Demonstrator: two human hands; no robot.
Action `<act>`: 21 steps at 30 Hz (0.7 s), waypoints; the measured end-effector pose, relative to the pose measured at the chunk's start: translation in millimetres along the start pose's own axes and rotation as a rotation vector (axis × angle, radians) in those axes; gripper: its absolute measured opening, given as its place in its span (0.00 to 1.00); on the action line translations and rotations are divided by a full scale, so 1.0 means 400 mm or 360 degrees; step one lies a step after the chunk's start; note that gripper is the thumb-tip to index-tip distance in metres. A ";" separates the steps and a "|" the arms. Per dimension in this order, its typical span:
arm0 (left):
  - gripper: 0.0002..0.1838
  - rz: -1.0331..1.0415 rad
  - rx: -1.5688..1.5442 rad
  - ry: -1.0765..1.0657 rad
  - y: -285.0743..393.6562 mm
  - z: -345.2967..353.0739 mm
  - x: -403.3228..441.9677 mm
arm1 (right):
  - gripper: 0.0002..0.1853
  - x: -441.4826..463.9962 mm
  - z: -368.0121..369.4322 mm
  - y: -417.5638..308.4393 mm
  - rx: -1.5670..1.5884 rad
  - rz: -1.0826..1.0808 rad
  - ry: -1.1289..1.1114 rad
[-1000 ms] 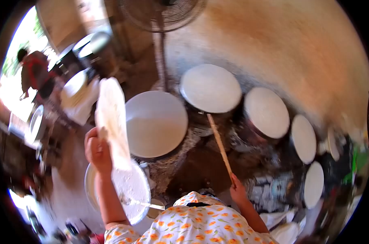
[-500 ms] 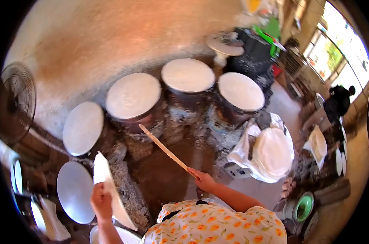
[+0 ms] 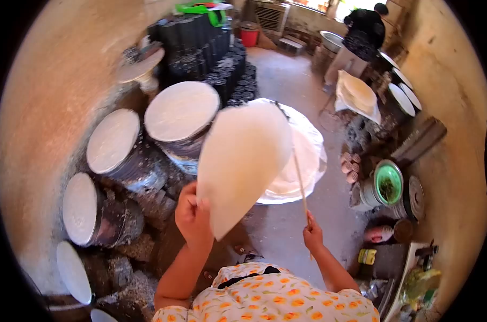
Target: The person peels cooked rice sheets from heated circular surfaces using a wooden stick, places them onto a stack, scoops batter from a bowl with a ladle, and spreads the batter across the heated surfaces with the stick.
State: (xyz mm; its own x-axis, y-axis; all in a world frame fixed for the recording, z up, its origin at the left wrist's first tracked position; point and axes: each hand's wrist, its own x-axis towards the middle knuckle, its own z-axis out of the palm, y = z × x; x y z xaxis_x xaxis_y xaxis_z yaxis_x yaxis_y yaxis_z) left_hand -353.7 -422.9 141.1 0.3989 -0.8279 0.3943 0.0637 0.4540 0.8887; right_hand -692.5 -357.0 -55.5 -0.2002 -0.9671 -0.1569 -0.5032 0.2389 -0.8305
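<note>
Pinched at its lower left edge, a large thin pale round sheet (image 3: 246, 155) hangs from my left hand (image 3: 194, 217). My right hand (image 3: 312, 234) is closed round the lower end of a long thin wooden stick (image 3: 301, 182), which points up and away. Behind the held sheet, a stack of similar pale round sheets (image 3: 306, 153) rests on white cloth, partly hidden. To the left, a round white-topped drum stove (image 3: 182, 111) stands close to the held sheet.
More white-topped drums (image 3: 113, 140) curve along the left wall. Black cylinders (image 3: 195, 45) are stacked behind them. A person in black (image 3: 364, 31) bends at the back right near another sheet stack (image 3: 357, 92). A green basin (image 3: 388, 183) sits at right.
The view has swung right, from the fan and drums to the cloth-covered stack. My left hand has brought the sheet in front of that stack. The stick stays in my right hand.
</note>
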 end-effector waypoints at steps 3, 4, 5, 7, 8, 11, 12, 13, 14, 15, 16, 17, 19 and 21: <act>0.08 -0.0157 -0.0371 0.0062 -0.140 0.132 0.068 | 0.33 -0.061 -0.081 0.125 0.0033 0.0142 0.0344; 0.08 -0.0246 -0.0527 0.0098 -0.196 0.162 0.079 | 0.33 -0.085 -0.088 0.173 0.0056 0.0069 0.0513; 0.08 -0.0264 -0.0539 0.0064 -0.268 0.188 0.081 | 0.33 -0.110 -0.094 0.226 0.0074 -0.0007 0.0680; 0.07 -0.0464 -0.0555 0.0264 -0.435 0.230 0.078 | 0.34 -0.170 -0.113 0.274 -0.0059 0.0047 0.0729; 0.07 -0.0480 -0.0566 0.0239 -0.518 0.238 0.068 | 0.32 -0.204 -0.124 0.251 0.0056 0.0305 0.0660; 0.04 -0.0824 -0.0205 0.0217 -0.722 0.231 0.006 | 0.30 -0.272 -0.119 0.262 0.0168 0.0590 0.0607; 0.05 -0.1120 -0.0228 0.0166 -0.765 0.227 -0.014 | 0.30 -0.281 -0.116 0.262 0.0164 0.0604 0.0604; 0.06 -0.1413 -0.0248 0.0120 -0.798 0.219 -0.031 | 0.30 -0.290 -0.113 0.258 0.0160 0.0617 0.0602; 0.06 -0.1421 -0.0245 0.0124 -0.830 0.208 -0.046 | 0.29 -0.293 -0.108 0.252 0.0193 0.0605 0.0597; 0.06 -0.1525 -0.0171 0.0077 -0.836 0.203 -0.053 | 0.29 -0.291 -0.104 0.242 0.0227 0.0590 0.0591; 0.05 -0.1625 -0.0094 0.0036 -0.839 0.191 -0.056 | 0.29 -0.283 -0.101 0.230 0.0224 0.0589 0.0577; 0.05 -0.1620 -0.0090 0.0061 -0.839 0.174 -0.059 | 0.29 -0.264 -0.099 0.217 0.0186 0.0567 0.0538; 0.05 -0.1822 0.0121 -0.0107 -0.764 0.133 -0.049 | 0.29 -0.217 -0.093 0.174 0.0144 0.0520 0.0440; 0.04 -0.1723 0.0025 -0.0094 -0.695 0.052 -0.082 | 0.29 -0.154 -0.079 0.114 0.0050 0.0275 0.0277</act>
State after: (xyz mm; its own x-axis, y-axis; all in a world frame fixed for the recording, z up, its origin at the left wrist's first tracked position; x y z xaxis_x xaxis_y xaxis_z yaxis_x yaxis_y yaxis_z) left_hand -403.5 -528.7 -113.9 0.0931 -0.8014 -0.5909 0.3435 -0.5312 0.7745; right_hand -729.6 -283.6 -66.7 -0.4241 -0.8818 -0.2063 -0.4227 0.3942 -0.8160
